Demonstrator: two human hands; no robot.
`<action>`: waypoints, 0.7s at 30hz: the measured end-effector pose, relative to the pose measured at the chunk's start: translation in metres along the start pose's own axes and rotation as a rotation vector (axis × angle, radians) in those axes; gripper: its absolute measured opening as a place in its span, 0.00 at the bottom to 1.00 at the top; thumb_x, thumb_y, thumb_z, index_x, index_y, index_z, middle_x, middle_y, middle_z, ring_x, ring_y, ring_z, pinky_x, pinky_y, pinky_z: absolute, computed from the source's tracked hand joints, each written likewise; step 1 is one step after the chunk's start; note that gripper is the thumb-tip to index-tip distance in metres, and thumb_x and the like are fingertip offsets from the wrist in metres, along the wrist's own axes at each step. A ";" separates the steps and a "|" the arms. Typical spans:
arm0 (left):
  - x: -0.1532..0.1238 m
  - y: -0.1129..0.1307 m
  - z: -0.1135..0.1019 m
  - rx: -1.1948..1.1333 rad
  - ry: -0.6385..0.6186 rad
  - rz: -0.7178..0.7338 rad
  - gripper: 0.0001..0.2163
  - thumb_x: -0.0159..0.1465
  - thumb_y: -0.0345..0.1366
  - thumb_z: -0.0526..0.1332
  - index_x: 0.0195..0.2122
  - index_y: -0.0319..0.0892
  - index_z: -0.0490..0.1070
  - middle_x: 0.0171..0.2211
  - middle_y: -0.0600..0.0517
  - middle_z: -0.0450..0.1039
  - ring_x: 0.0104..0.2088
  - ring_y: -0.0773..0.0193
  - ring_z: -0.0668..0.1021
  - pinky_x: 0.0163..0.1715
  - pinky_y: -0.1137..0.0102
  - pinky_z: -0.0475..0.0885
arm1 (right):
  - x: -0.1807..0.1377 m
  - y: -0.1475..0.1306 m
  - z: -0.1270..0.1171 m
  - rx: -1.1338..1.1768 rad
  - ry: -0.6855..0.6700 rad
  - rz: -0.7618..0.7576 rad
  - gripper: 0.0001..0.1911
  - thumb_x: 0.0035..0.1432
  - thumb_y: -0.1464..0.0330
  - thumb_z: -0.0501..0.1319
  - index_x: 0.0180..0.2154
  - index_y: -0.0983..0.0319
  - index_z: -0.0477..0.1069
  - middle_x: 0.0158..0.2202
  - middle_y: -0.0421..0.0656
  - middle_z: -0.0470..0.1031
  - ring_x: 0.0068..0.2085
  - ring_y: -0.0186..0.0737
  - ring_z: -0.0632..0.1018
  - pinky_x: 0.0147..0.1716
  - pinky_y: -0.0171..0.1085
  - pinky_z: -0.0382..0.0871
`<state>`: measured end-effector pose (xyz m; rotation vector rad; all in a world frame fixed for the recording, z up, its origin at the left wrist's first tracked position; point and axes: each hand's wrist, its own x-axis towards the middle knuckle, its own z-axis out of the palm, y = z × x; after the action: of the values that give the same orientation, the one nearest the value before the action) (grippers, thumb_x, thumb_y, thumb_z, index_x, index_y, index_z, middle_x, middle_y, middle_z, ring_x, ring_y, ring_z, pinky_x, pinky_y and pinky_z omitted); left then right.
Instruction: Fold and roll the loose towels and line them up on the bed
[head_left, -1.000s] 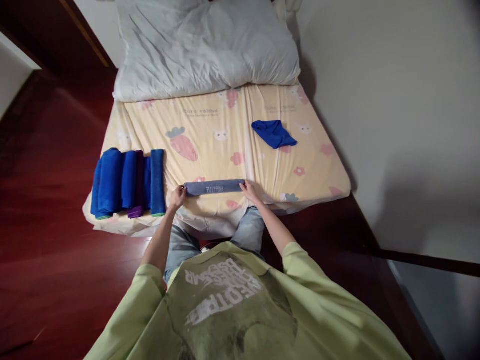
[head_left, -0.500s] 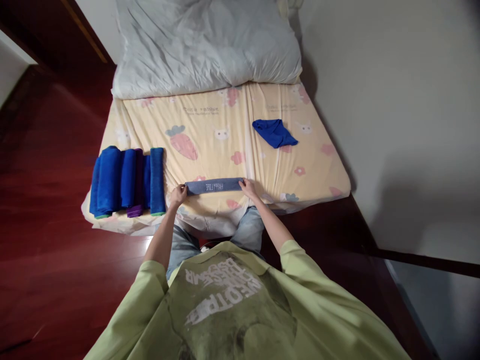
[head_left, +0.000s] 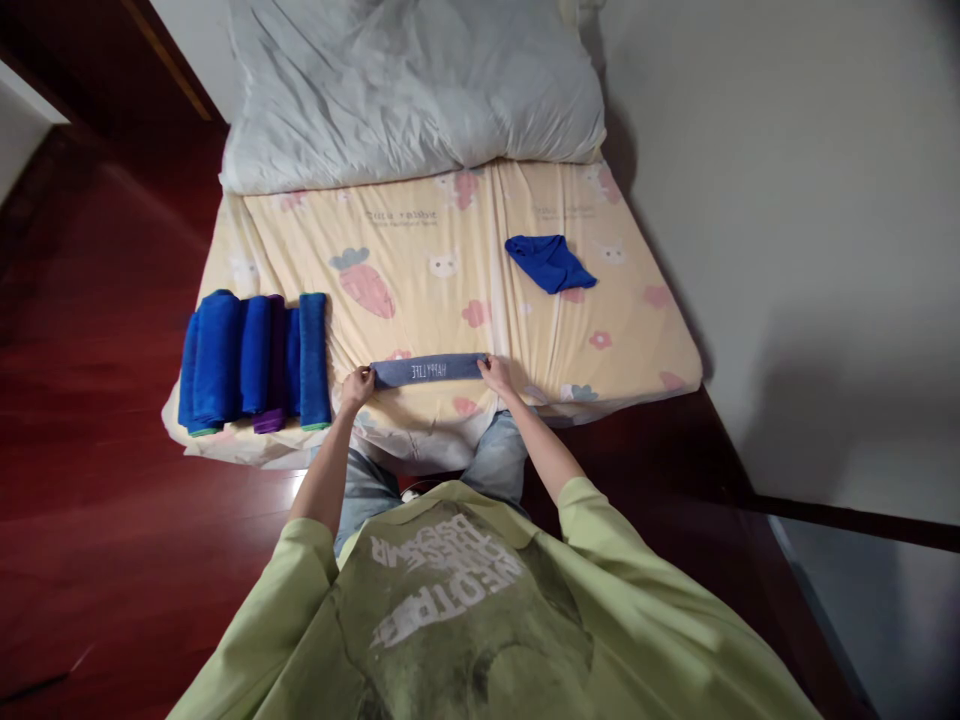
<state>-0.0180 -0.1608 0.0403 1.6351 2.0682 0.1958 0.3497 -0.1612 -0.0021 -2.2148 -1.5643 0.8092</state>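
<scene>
A grey-blue towel (head_left: 427, 369) folded into a narrow strip, with white lettering, lies across the near edge of the bed (head_left: 420, 280). My left hand (head_left: 358, 385) pinches its left end and my right hand (head_left: 496, 374) pinches its right end. Both hands rest on the yellow patterned sheet.
Several folded blue towels and a purple one (head_left: 255, 360) lie in a row at the bed's near left corner. A crumpled blue cloth (head_left: 550, 263) sits at the right. A grey pillow (head_left: 412, 85) covers the far end. A white wall stands right, dark red floor left.
The towel strip and both hands have shifted slightly away from me on the sheet. The hands keep hold of its ends.
</scene>
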 end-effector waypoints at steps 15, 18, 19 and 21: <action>-0.001 0.001 0.003 -0.060 0.008 -0.047 0.16 0.71 0.41 0.55 0.56 0.43 0.72 0.51 0.43 0.81 0.56 0.52 0.80 0.54 0.64 0.71 | -0.007 -0.012 -0.006 -0.082 -0.003 0.043 0.15 0.72 0.61 0.56 0.50 0.62 0.74 0.49 0.51 0.82 0.50 0.46 0.81 0.50 0.38 0.71; -0.002 0.001 0.003 -0.063 0.018 -0.049 0.16 0.71 0.40 0.55 0.57 0.44 0.70 0.50 0.44 0.82 0.55 0.52 0.80 0.53 0.64 0.71 | -0.006 -0.012 -0.005 -0.037 0.011 0.051 0.14 0.71 0.62 0.57 0.52 0.61 0.71 0.49 0.49 0.81 0.49 0.44 0.81 0.49 0.37 0.71; -0.003 0.001 0.003 -0.061 0.022 -0.050 0.16 0.71 0.40 0.55 0.58 0.45 0.69 0.50 0.44 0.82 0.55 0.52 0.80 0.53 0.64 0.71 | -0.007 -0.012 -0.005 -0.024 0.015 0.055 0.13 0.71 0.62 0.58 0.52 0.61 0.70 0.49 0.49 0.82 0.48 0.44 0.82 0.48 0.37 0.71; -0.003 0.002 0.003 -0.058 0.024 -0.047 0.16 0.71 0.41 0.55 0.58 0.45 0.69 0.50 0.44 0.82 0.55 0.53 0.80 0.53 0.64 0.71 | -0.007 -0.012 -0.006 -0.012 0.025 0.060 0.13 0.70 0.62 0.59 0.52 0.61 0.68 0.48 0.48 0.81 0.47 0.43 0.82 0.47 0.37 0.71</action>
<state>-0.0146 -0.1639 0.0389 1.5558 2.0968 0.2577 0.3420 -0.1631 0.0111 -2.2820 -1.5017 0.7883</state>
